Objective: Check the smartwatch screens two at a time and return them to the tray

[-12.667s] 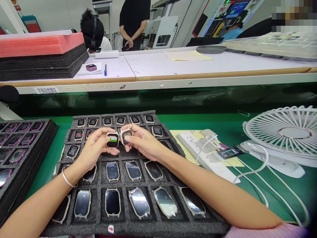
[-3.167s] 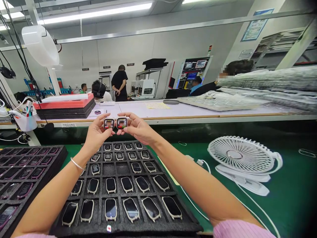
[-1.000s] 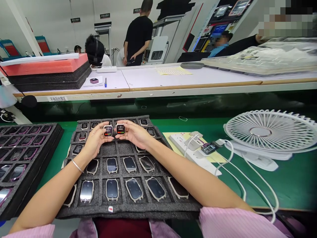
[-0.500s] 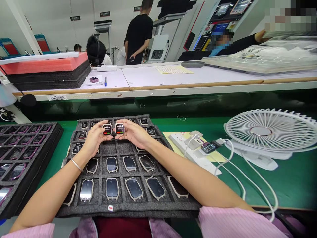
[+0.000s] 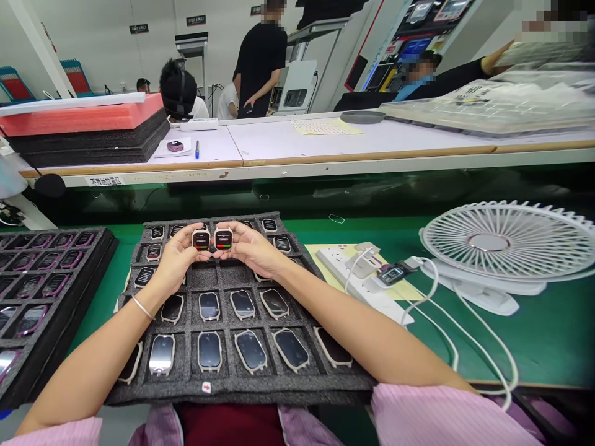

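Observation:
Above the far half of a dark foam tray, my left hand is closed on a smartwatch body with a pale frame and a lit screen. Close beside it, my right hand grips a second smartwatch, its screen also lit with red and green at the bottom. Both screens face me, and the thumbs sit at their lower edges. Several strapless watches, such as one dark-screened watch, lie in the tray's compartments. Some compartments below my hands hold nothing, and my hands hide others.
On the left lies another foam tray of purple-framed watches. To the right are a white power strip, a plugged-in device, white cables and a fan. A raised shelf runs behind; people are beyond it.
The two watches have turned slightly, so their lit screens face me more squarely. My left thumb has moved from the screen to its lower edge. The view has shifted a little.

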### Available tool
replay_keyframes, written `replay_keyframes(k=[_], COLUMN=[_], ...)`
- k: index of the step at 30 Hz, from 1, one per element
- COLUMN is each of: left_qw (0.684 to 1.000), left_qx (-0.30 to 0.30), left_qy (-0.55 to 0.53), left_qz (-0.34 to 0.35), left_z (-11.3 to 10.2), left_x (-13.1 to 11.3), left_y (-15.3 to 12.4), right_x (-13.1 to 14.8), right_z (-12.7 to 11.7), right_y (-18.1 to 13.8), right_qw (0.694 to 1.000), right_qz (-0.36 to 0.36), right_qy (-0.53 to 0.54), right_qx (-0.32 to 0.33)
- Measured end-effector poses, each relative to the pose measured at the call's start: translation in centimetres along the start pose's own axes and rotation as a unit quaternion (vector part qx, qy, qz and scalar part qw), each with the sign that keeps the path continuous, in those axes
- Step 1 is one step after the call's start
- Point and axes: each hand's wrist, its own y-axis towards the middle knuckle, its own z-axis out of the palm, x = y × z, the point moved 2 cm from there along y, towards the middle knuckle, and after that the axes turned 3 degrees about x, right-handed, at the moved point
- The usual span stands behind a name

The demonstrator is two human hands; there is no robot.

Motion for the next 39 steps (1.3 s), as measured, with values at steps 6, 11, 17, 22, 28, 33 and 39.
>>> replay_keyframes(k=[6,11,17,22,28,33,39], left_qw=[1.0,0.999,0.999,0.999,0.999,0.999,0.999], left_qx=[-0.007,-0.008,-0.011,-0.013,-0.016,-0.023,-0.023], left_qy=[-0.015,-0.032,-0.023,-0.017,-0.01,-0.018,-0.022], left_qz=[-0.013,-0.026,-0.03,-0.029,-0.032,-0.027,-0.024], left_z=[0.02,0.06,0.03,0.03,0.08,0.09,0.13], left_x=[-0.31,-0.26,-0.16,-0.11,-0.2,-0.3,-0.34], left_y=[-0.03,0.13,0.12,0.07,-0.02,0.09,0.06], right_x=[0.16,0.14,0.01,0.08,0.11,0.19,0.31], right_z=[0.03,-0.12,-0.27,-0.18,-0.23,-0.07,-0.05], right_y=[-0.07,-0.11,-0.03,-0.01,-0.09,-0.1,-0.06], right_qw=[1.0,1.0,1.0,1.0,0.999,1.0,1.0], right_qz=[0.003,-0.003,-0.004,-0.006,-0.007,-0.006,-0.001], right_qy=[-0.004,-0.01,-0.023,-0.024,-0.031,-0.014,-0.003], right_qx=[-0.007,0.001,-0.001,0.005,0.002,-0.002,-0.006])
